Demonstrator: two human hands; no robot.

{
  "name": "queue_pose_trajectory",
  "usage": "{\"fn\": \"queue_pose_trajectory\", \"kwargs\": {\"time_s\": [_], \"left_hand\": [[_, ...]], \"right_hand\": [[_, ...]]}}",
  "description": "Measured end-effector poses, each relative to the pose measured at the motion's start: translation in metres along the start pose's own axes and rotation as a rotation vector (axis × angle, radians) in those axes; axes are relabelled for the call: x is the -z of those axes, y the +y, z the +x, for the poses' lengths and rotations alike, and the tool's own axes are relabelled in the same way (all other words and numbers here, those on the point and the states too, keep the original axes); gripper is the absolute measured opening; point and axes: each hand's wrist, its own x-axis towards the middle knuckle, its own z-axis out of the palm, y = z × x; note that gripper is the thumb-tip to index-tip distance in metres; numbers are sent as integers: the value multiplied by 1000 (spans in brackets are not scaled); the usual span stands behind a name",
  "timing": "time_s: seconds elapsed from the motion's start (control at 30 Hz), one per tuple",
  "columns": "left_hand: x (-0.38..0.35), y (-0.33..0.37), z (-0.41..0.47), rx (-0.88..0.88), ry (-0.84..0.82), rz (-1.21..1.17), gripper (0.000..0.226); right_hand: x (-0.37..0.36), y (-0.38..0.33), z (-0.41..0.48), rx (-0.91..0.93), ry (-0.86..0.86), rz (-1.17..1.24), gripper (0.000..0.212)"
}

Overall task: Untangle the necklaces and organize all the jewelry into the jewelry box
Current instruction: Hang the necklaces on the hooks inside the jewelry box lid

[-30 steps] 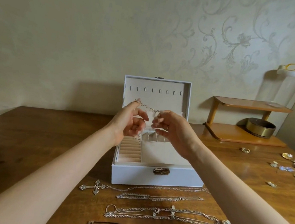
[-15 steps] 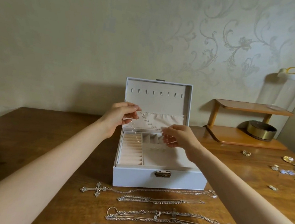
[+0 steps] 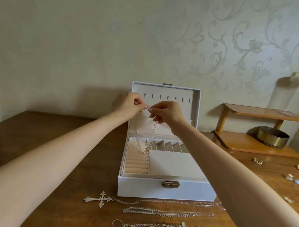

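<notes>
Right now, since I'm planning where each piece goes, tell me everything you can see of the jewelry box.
The jewelry box is white and rectangular, standing open on the wooden table with its lid upright. Small hooks line the lid's beige lining, a pocket below. The tray has ring rolls at left, narrow slots at the back, a flat panel at right. A brass clasp sits in front. A necklace, pinched by the left hand and right hand, hangs over the tray.

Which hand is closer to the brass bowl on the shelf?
Right. The right hand is left of the brass bowl; the left hand is farther left, both pinching the necklace.
</notes>
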Motion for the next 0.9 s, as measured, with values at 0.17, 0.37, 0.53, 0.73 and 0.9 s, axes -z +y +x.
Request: {"fn": "queue_pose_trajectory", "kwargs": {"time_s": [0.17,0.37,0.53,0.73,0.9], "left_hand": [[4,-5,12,202,190,60,13],[1,-1,31,319,351,129,15],[-1,1,49,350,396,179,19],[-6,4,54,440,337,175,28],[-10,-7,42,512,260,52,23]], "right_hand": [[-6,-2,22,-44,122,-20,9],[-27,-9,49,-22,251,-105,17],[-38,-24,67,-70,287,-198,19],[-42,-20,65,-144,268,-205,12],[-45,-4,62,-172,205,-63,14]]}}
